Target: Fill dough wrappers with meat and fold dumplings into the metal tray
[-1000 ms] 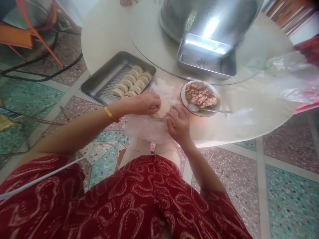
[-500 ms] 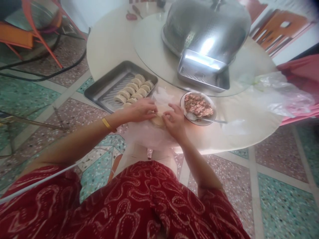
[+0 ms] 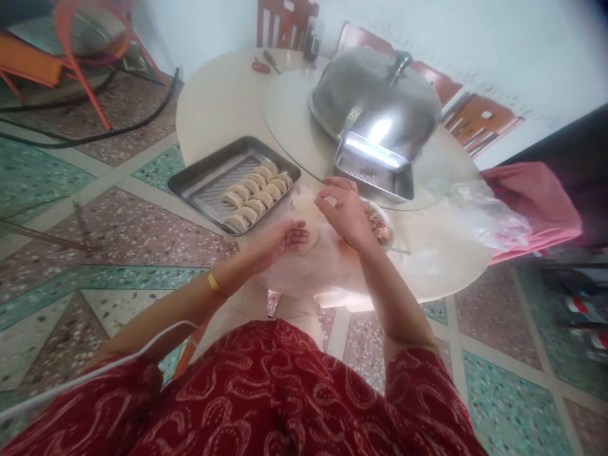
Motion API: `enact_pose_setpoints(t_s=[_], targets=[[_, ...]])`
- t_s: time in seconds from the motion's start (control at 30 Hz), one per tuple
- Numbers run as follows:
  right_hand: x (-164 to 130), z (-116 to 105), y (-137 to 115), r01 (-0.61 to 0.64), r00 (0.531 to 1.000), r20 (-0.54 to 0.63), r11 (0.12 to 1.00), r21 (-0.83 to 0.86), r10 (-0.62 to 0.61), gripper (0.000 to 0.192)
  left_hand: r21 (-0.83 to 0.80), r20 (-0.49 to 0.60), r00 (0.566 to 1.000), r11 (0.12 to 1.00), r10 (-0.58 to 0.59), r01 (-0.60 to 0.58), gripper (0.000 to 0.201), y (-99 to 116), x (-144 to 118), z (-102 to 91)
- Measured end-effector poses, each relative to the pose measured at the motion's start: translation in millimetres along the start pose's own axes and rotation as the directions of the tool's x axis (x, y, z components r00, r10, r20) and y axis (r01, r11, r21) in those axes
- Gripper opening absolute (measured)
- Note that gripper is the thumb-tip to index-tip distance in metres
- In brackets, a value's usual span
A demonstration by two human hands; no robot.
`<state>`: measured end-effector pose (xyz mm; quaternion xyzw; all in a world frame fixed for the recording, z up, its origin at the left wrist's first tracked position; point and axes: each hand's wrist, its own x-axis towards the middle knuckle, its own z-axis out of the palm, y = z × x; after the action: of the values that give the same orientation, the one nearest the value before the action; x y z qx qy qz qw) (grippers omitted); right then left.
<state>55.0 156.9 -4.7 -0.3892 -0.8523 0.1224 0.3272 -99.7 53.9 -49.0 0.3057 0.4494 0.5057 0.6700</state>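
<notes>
My right hand (image 3: 346,210) pinches a thin round dumpling wrapper (image 3: 304,202) by its edge, lifted above the table. My left hand (image 3: 280,244) lies palm up with its fingers apart, its fingertips touching a pale stack of wrappers (image 3: 312,237) on a clear plastic sheet (image 3: 308,269). A bowl of minced meat filling (image 3: 381,227) sits just right of my right hand and is partly hidden by it. A steel tray (image 3: 199,180) at the left holds several folded dumplings (image 3: 254,193) in two rows.
A steel dome cover (image 3: 375,101) and a small steel pan (image 3: 375,168) stand on the glass turntable (image 3: 289,107). A crumpled plastic bag (image 3: 479,215) and pink cloth (image 3: 536,202) lie at right. Scissors (image 3: 260,65) are at the far edge; chairs (image 3: 477,120) stand behind.
Both hands were pressed together over the wrapper stack. Now my right hand has risen away with one wrapper, and my left hand has turned palm up. The camera has tilted upward.
</notes>
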Motion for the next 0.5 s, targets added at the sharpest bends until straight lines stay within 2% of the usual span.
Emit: enact_pose_setpoints(t_s=[0.07, 0.17, 0.23, 0.3, 0.4, 0.5], targets=[[-8.0, -2.3, -11.4, 0.071, 0.997, -0.015, 0.997, -0.042, -0.071, 0.012, -0.244, 0.051, 0.995, 0.965, -0.087, 0.097, 0.043, -3.3, 3.3, 8.4], [-38.7, -1.0, -33.0, 0.179, 0.983, -0.027, 0.976, -0.126, -0.183, 0.015, -0.399, 0.045, 0.995, 0.912, -0.084, 0.095, 0.052, 3.6, 3.0, 20.4], [-66.6, 0.6, -46.9, 0.239, 0.968, -0.035, 0.959, -0.154, -0.247, 0.015, -0.439, 0.024, 0.997, 0.895, -0.077, 0.080, 0.053, 7.8, -4.5, 28.5], [-94.6, -0.4, -57.8, 0.259, 0.961, -0.056, 0.953, -0.157, -0.271, 0.012, -0.454, 0.053, 0.996, 0.886, -0.076, 0.092, 0.055, 7.4, -16.8, 36.4], [-128.6, -10.8, -66.2, 0.279, 0.952, -0.097, 0.953, -0.119, -0.291, 0.011, -0.459, 0.156, 0.986, 0.880, -0.050, 0.117, 0.062, -0.4, -38.1, 46.8], [-149.1, -28.4, -66.2, 0.232, 0.945, -0.200, 0.962, -0.143, -0.258, 0.019, -0.469, 0.273, 0.957, 0.855, -0.098, 0.221, 0.068, -10.3, -54.0, 54.7]])
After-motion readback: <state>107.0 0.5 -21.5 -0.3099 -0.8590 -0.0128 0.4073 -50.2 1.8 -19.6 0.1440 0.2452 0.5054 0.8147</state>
